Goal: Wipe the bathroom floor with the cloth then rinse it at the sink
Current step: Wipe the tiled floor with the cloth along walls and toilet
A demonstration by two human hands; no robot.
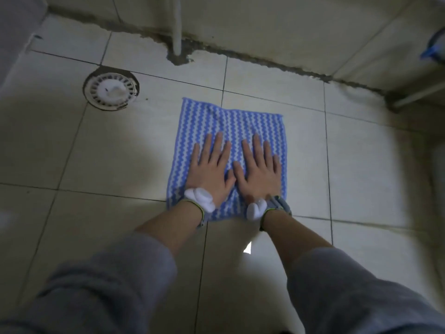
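Note:
A blue cloth with white wavy stripes (224,124) lies spread flat on the pale tiled bathroom floor (108,145). Both of my hands press down on its near half, side by side, fingers spread and pointing away from me. My left hand (210,171) covers the cloth's left part and my right hand (260,171) its right part, thumbs nearly touching. Each wrist wears a grey band with a white piece on it. The sink is out of view.
A round white floor drain (111,88) sits in the floor to the left of the cloth. A white pipe (177,25) rises along the tiled wall behind, where dark grime lines the wall's base. Something blue (433,48) shows at the right edge.

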